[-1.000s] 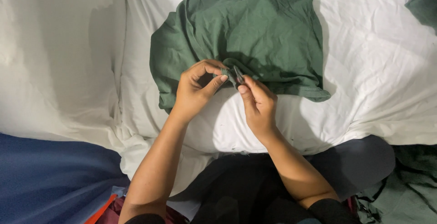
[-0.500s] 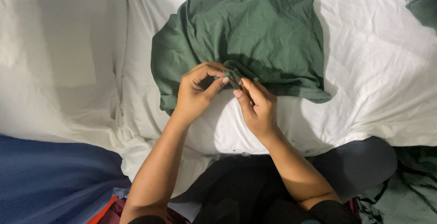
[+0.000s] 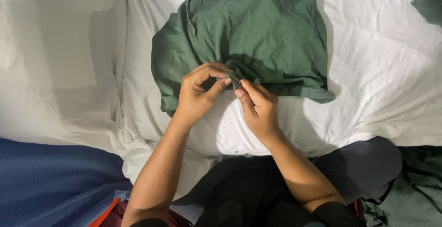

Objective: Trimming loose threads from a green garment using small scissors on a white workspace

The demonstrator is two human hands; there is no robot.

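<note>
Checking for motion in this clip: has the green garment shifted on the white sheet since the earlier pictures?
No. The green garment lies in the same place and outline on the white sheet; both hands still pinch its near edge, left hand, right hand.

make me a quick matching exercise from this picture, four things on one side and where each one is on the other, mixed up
Things:
1. green shirt
2. blue fabric
3. left hand
4. right hand

Places:
a. bottom left corner
b. spread on the white sheet, top centre
c. pinching the shirt's edge from the right
d. pinching the shirt's edge from the left

Pairs: 1-b, 2-a, 3-d, 4-c
</note>
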